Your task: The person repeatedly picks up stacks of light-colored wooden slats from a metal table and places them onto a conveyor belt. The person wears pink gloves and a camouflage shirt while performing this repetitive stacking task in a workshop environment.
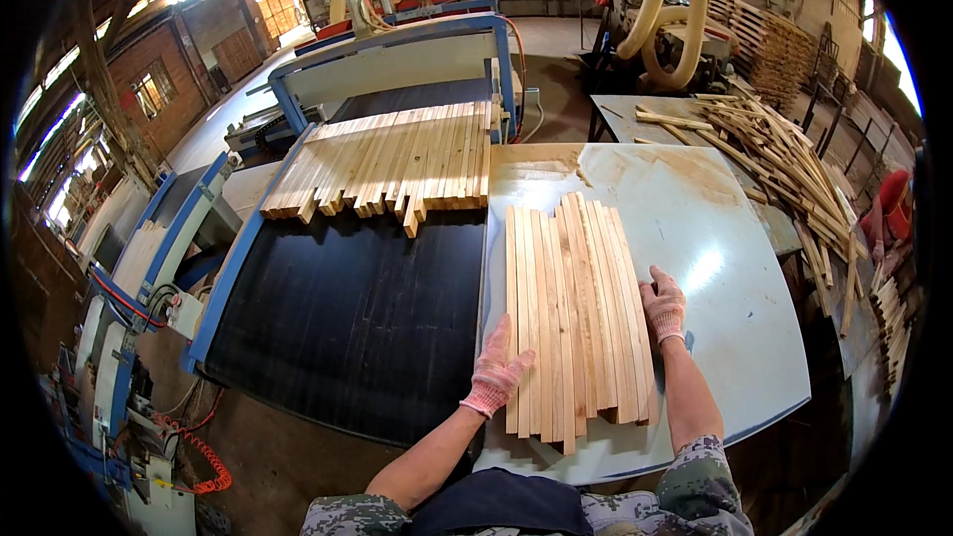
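A row of several long pale wooden slats point(574, 310) lies side by side on a light grey table point(735, 288) in front of me. My left hand point(495, 372), in a pink knit glove, presses flat against the left edge of the row near its near end. My right hand point(663, 304), also gloved, rests against the row's right edge. Both hands squeeze the slats from the sides; neither lifts any.
A black conveyor belt point(347, 318) of a blue-framed machine runs on my left, carrying another batch of slats point(392, 159) farther back. A loose heap of wood strips point(784, 159) lies on a table at the right. Yellow dust hoses point(685, 10) hang behind.
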